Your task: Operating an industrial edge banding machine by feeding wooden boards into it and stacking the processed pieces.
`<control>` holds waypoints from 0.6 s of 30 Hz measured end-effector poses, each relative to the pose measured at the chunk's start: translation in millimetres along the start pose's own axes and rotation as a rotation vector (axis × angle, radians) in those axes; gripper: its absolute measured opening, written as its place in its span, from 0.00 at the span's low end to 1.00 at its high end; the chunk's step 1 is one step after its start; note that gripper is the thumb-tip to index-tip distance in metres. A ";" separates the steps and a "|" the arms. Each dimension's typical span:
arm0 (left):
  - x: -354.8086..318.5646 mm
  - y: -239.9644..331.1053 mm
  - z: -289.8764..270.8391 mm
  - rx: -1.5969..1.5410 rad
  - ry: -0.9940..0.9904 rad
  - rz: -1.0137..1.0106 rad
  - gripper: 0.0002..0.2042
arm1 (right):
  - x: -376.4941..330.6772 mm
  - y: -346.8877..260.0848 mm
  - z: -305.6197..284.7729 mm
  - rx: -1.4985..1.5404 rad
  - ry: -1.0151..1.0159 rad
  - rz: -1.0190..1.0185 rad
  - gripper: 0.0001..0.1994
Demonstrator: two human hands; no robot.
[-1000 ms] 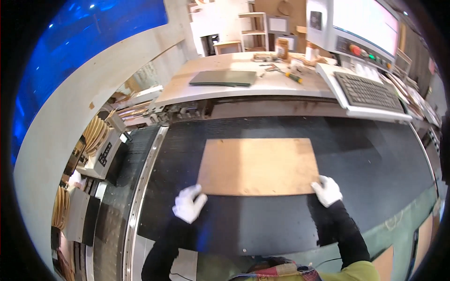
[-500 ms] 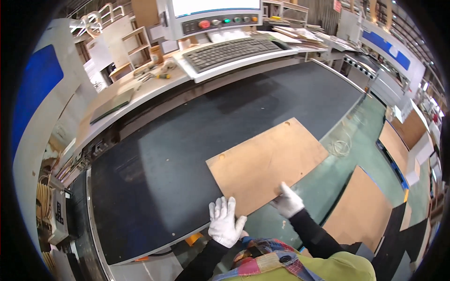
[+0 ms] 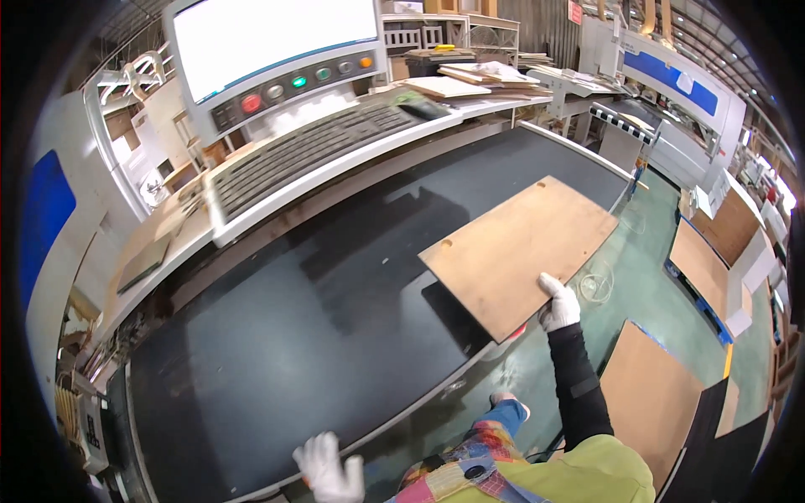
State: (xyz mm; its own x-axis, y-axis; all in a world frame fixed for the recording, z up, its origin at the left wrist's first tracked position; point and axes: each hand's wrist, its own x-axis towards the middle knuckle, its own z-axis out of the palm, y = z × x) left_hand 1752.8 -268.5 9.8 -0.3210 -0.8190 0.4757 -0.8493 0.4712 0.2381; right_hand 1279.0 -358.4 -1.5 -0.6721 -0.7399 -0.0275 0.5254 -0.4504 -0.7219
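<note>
A tan rectangular wooden panel (image 3: 516,251), with small round recesses at its corners, is tilted above the black belt table (image 3: 277,369). My right hand (image 3: 559,303), in a white glove, is closed on the panel's near right edge, thumb on top; the fingers beneath are hidden. A dark shadow shows on the belt under the panel's near left side, which stands clear of the surface. My left hand (image 3: 329,469), also gloved in white, is near the table's front edge. Its fingers are spread, slightly blurred, and hold nothing.
Beyond the belt, a keyboard (image 3: 310,155) lies on a shelf below a screen with a button panel (image 3: 298,82). Stacked boards (image 3: 486,80) stand at the back. More tan panels (image 3: 650,394) are low on the right, and a loose cord (image 3: 595,285) lies on the green floor.
My right hand has raised the panel off the table, and its near left side is now up. My left hand has moved left, away from the panel. The head view has shifted.
</note>
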 end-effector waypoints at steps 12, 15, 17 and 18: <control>111.1 166.7 134.2 0.369 0.151 -0.522 0.20 | 505.8 -128.9 -161.6 -0.130 -0.062 0.001 0.15; 140.0 198.5 153.7 0.280 0.245 -0.694 0.22 | 580.1 -146.0 -209.8 -0.031 -0.038 0.272 0.19; 140.7 215.0 154.4 0.221 0.086 -0.862 0.22 | 590.5 -152.8 -244.1 -1.515 -0.455 -0.564 0.30; 140.1 221.3 157.0 0.247 0.113 -0.855 0.22 | 597.2 -158.9 -249.2 -1.535 -0.536 -0.609 0.32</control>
State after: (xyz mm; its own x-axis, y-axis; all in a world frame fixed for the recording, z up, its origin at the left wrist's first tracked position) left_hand 1454.0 -330.4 -3.7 0.4948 -0.8144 0.3031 -0.8493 -0.3795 0.3669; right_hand 664.1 -604.3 -75.5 -0.1686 -0.8716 0.4603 -0.8637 -0.0944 -0.4951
